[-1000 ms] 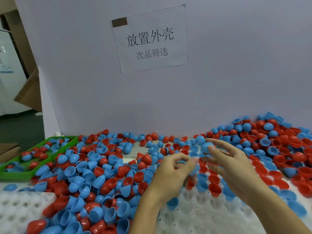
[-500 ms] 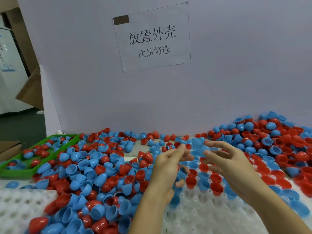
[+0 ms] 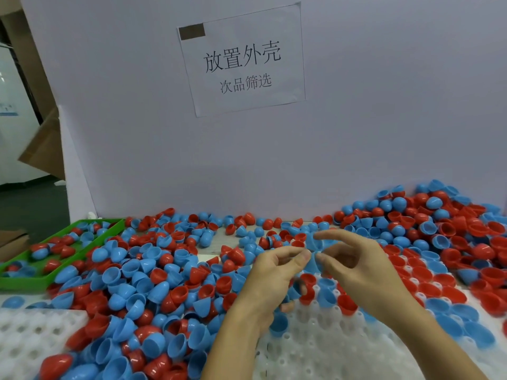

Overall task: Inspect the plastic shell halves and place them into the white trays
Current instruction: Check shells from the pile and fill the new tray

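Red and blue plastic shell halves [image 3: 153, 272] lie heaped across the table. My left hand [image 3: 274, 278] and my right hand [image 3: 359, 267] meet above the white tray [image 3: 315, 349]. Between their fingertips is one blue shell half [image 3: 312, 259]. My left thumb and forefinger pinch its left side, my right thumb and a curled finger hold its right side, and my right forefinger points out above it. A few shells sit in the tray's sockets just below my hands, among them a red one [image 3: 347, 304] and a blue one [image 3: 326, 296].
A second white tray [image 3: 24, 333] lies at the bottom left, partly covered by shells. A green tray [image 3: 19, 282] with more shells stands at the left edge. A tall pile [image 3: 444, 223] rises at the right. A white board with a paper sign [image 3: 244, 58] closes the back.
My left hand has swung its thumb and forefinger over to the blue shell that my right hand held. Both hands are now together on it. The camera tilted slightly.
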